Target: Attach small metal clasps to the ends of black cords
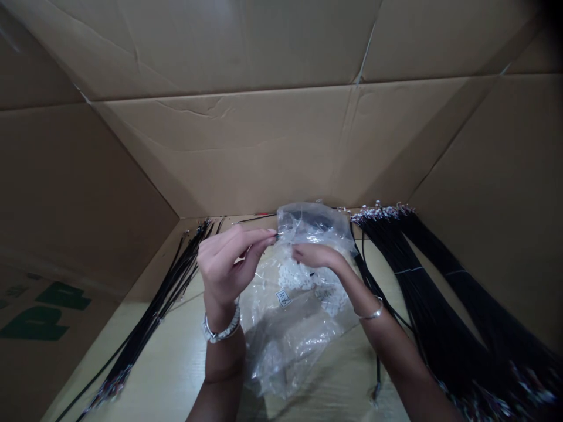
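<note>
Clear plastic bag (pixel 281 351) lies mid-frame on a pale wood table (pixel 176 375), white pieces inside. Left hand (pixel 224 269) pinches a black wire (pixel 276 235) at the bag's top; right hand (pixel 316 256), fingers open, rests on the bag. Black wire bundles (pixel 431 305) lie at lower right.

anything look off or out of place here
The black wire bundle on the left looks loose and splayed, its strands fanned apart, unlike the neater tied bundles on the right.
</note>
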`<state>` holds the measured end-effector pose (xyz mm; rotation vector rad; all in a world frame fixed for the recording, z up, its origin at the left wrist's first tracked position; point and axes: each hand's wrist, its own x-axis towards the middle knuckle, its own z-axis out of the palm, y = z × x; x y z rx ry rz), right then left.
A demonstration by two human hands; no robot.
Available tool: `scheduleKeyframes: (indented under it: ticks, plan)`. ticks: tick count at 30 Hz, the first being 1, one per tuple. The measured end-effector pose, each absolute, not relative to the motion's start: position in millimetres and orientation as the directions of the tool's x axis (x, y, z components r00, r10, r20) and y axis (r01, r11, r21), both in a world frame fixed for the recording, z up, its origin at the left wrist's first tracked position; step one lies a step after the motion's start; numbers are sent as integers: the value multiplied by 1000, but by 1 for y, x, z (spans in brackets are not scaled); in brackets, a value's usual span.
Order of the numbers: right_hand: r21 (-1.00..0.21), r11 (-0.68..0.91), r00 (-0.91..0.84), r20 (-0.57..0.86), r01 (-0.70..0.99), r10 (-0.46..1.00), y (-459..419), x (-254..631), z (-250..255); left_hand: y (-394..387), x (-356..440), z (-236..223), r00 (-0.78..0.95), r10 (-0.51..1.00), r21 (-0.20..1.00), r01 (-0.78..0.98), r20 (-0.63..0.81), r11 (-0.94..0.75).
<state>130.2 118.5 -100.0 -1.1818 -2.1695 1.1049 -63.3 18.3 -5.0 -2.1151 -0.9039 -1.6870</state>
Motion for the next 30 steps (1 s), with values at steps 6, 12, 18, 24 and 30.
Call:
scheduleKeyframes:
  ticks: [6,12,18,24,30]
  plan:
    - [-984,171,-713,157,-52,684,72,122,-32,17,-64,-1,55,273,194,573,960,-796]
    - [-688,11,-310,342,-726,887,46,87,-4,16,-59,-1,-15,299,260,539,954,-801]
    - [-533,-101,-329,352,-840,876,34,70,-12,18,-56,-2,-40,284,258,557,958,-789]
    - [-478,-112,-321,382,-871,866,32,70,-12,19,-52,-2,-35,275,242,592,961,-769]
    - [-507,-118,-342,377,-854,861,32,71,-13,18,-52,-2,-28,270,233,597,962,-768]
